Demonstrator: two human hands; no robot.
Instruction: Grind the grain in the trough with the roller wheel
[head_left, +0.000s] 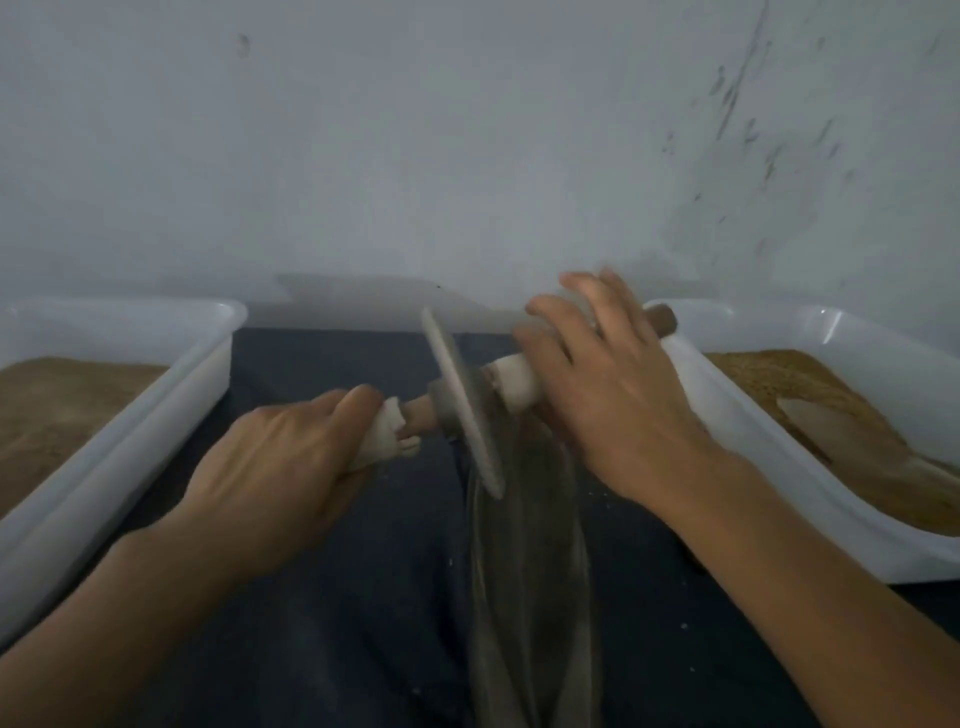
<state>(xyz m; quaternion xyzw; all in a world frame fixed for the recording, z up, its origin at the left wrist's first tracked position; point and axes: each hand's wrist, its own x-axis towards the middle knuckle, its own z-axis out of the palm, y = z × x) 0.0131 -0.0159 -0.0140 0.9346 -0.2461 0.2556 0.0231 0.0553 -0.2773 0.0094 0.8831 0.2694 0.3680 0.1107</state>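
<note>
Between two white tubs (111, 415), both hands are working the roller wheel (462, 402): left hand (291, 457) gripping the axle, right hand (608, 384) pressing flat-fingered, keeping it in the trough (530, 571).

Grey roller wheel (462, 400) stands tilted in the narrow grey trough (524, 561)

Motion blur smears the trough (524, 561), hiding any grain inside; both side tubs (119, 395) run off frame.
</note>
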